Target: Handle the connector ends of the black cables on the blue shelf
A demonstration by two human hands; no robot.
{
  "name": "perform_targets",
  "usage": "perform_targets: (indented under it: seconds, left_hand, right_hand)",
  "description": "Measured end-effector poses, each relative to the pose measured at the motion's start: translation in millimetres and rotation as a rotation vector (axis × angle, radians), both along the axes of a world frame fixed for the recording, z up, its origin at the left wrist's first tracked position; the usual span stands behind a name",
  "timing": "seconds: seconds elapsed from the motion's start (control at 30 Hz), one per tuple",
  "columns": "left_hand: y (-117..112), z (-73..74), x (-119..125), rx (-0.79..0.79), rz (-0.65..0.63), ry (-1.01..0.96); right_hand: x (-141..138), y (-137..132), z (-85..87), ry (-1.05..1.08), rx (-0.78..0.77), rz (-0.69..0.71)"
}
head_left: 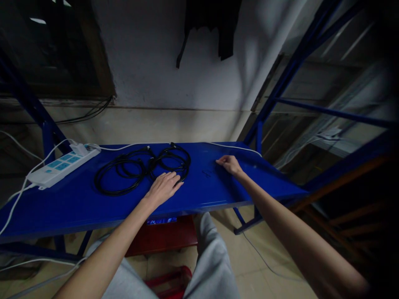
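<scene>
Two coils of black cable lie side by side on the blue tabletop (pixel 77 203). My left hand (pixel 163 187) rests at the near edge of the right coil (pixel 188 160), fingers stretched out and lying flat over its lower part. Left of it is the other coil (pixel 99 178), with a light-coloured plug end showing near the top. My right hand (pixel 230 165) is on the right part of the table, thumb and fingertips pressed together; whatever may be between them is hidden. Between my hands lie a few small thin dark pieces (pixel 206 173), too small to name.
A white power strip (pixel 64 166) with blue sockets and a plugged-in adapter stands at the table's left. A white cord (pixel 230 146) runs along the back edge. Blue frame posts (pixel 259 137) rise at both sides. Below are a red-brown stool (pixel 174 236) and my legs.
</scene>
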State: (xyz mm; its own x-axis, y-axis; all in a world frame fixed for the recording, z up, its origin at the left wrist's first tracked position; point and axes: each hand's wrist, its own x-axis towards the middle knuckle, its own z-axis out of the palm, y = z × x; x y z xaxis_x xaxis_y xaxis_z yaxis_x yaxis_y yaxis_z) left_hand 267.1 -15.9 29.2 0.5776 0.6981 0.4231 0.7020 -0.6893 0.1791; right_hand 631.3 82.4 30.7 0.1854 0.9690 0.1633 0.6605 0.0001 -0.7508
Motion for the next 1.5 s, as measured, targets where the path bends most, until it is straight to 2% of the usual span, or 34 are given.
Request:
perform_targets:
  seconds: [0.2, 0.3, 0.4, 0.5, 0.57, 0.67, 0.77, 0.83, 0.93, 1.03, 1.17, 1.3, 1.5]
  left_hand:
    - [-1, -0.6, 0, 0.01, 0.001, -0.019]
    - [0, -0.5, 0, 0.011, -0.003, -0.015]
    - [1, 0.0, -2, 0.003, -0.005, 0.015]
    - [2, 0.0, 0, -0.025, -0.011, 0.05]
    - [1, 0.5, 5, -0.046, -0.005, 0.051]
    - [-2, 3.7, 11, -0.076, -0.018, -0.035]
    - [-5, 9.8, 3, -0.098, -0.079, -0.153]
    - [-4, 14.3, -15, -0.108, -0.097, -0.155]
    - [1, 20.1, -49, -0.095, -0.089, -0.026]
    - [5, 22.9, -63, -0.038, -0.104, 0.1]
    - [3, 18.3, -37, 0.073, -0.114, 0.199]
    - [-2, 6.7, -12, 0.045, -0.105, 0.159]
    - [-3, 2.2, -14, -0.008, -0.097, -0.008]
  right_hand:
    - [-9, -8, -5.4, 0.243, 0.144, 0.015]
    - [-16, -12, -2.9, 0.232, 0.266, -0.019]
    - [-28, -16, 6.7, 0.208, 0.404, -0.071]
    - [-59, -25, 15.9, 0.288, 0.489, -0.046]
    - [-91, -35, 18.5, 0.376, 0.473, 0.069]
    - [-142, -54, 16.4, 0.424, 0.448, 0.183]
    - [-173, -69, 9.7, 0.363, 0.471, 0.22]
    - [-177, -73, 4.4, 0.305, 0.479, 0.221]
    - [-171, -68, -2.6, 0.294, 0.467, 0.13]
    - [-166, -61, -5.3, 0.339, 0.426, 0.051]
    - [-171, -65, -1.5, 0.352, 0.423, 0.059]
    - [-178, -75, 1.2, 0.274, 0.448, 0.077]
    - [-179, -77, -1.3, 0.102, 0.444, 0.195]
